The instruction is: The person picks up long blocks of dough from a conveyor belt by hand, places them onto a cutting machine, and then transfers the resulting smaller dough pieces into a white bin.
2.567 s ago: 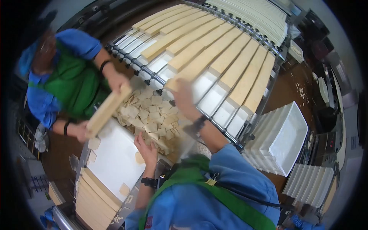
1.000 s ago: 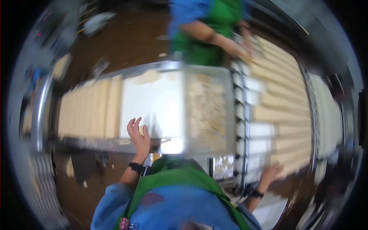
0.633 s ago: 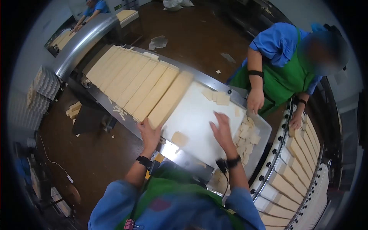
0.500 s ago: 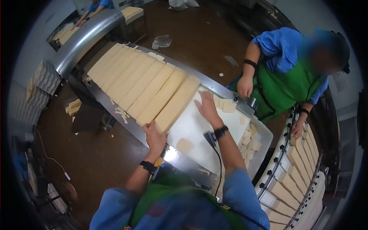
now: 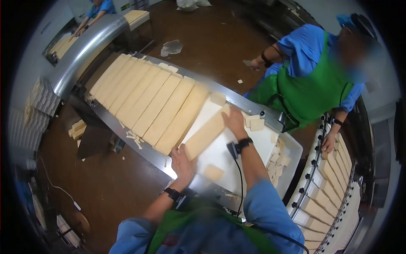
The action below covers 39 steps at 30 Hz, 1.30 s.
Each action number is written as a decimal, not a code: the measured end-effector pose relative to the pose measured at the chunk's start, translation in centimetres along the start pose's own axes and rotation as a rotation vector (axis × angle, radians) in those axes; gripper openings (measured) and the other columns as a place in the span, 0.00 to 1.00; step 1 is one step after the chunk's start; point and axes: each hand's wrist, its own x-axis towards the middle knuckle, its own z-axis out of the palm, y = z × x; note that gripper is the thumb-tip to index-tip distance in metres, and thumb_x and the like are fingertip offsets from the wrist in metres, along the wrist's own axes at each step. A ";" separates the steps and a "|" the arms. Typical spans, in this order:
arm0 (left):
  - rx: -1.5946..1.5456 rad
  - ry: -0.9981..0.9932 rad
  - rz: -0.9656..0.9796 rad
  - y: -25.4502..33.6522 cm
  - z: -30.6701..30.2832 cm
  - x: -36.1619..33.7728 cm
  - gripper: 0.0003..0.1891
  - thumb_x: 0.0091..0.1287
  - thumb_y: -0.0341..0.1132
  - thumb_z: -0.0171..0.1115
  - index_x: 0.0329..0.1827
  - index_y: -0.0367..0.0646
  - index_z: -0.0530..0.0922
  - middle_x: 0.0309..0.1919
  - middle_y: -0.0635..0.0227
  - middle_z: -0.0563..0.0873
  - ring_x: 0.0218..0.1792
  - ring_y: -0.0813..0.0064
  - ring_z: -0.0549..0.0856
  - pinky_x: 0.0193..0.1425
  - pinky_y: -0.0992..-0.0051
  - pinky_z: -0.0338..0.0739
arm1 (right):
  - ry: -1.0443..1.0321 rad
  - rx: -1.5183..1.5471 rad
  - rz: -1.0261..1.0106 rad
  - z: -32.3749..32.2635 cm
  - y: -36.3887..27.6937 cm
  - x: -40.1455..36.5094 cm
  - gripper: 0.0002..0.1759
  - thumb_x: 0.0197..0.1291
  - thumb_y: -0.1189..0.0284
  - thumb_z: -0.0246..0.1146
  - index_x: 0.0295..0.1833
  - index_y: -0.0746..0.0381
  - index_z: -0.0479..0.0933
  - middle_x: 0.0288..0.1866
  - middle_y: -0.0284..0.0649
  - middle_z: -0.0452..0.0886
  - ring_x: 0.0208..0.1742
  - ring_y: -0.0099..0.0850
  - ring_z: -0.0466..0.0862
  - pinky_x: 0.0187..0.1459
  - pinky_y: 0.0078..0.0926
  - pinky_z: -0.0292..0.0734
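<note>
A long pale bread-like slab point(image 5: 206, 134) lies slantwise across the white belt, held by its two ends. My left hand point(image 5: 182, 164) grips its near end, thumb on the side. My right hand point(image 5: 235, 122) presses on the far end, fingers bent over it. To the left, a row of similar slabs point(image 5: 152, 101) lies side by side on the conveyor. A short end piece point(image 5: 218, 99) sits beyond the far end of the held slab. Another loose piece point(image 5: 213, 172) lies near my left wrist.
Small slices point(image 5: 256, 123) lie right of my right hand, above a white bin point(image 5: 292, 146) of offcuts. A co-worker in a green apron point(image 5: 313, 84) stands at right beside a curved conveyor point(image 5: 327, 182) carrying slabs. A metal arch point(image 5: 84, 51) spans the belt's far end.
The slab has separated from the row and moved right, with both hands on it; my right hand was off it before. An end piece now shows beyond it. The co-worker's arm has swung outward.
</note>
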 end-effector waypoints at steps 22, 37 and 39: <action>-0.054 -0.368 0.739 14.2 5.8 -12.2 0.39 0.58 0.34 0.75 0.77 0.50 0.73 0.71 0.47 0.72 0.69 0.41 0.76 0.69 0.48 0.76 | 0.864 -0.253 0.858 -20.3 5.4 -38.6 0.30 0.73 0.58 0.66 0.67 0.72 0.74 0.59 0.62 0.80 0.61 0.61 0.79 0.63 0.56 0.76; 0.100 -0.912 1.299 38.3 12.9 -33.6 0.42 0.65 0.44 0.79 0.81 0.44 0.68 0.60 0.45 0.74 0.47 0.42 0.86 0.52 0.50 0.83 | 0.453 -0.305 1.571 -36.6 25.1 -63.8 0.27 0.72 0.58 0.65 0.63 0.72 0.79 0.60 0.60 0.83 0.65 0.56 0.80 0.68 0.55 0.72; 0.076 -0.971 1.321 39.4 14.5 -34.5 0.40 0.68 0.45 0.76 0.81 0.44 0.68 0.60 0.44 0.74 0.47 0.42 0.87 0.52 0.50 0.83 | 0.437 -0.495 1.596 -37.1 24.1 -63.5 0.29 0.71 0.58 0.66 0.63 0.73 0.78 0.64 0.61 0.81 0.68 0.56 0.78 0.72 0.56 0.69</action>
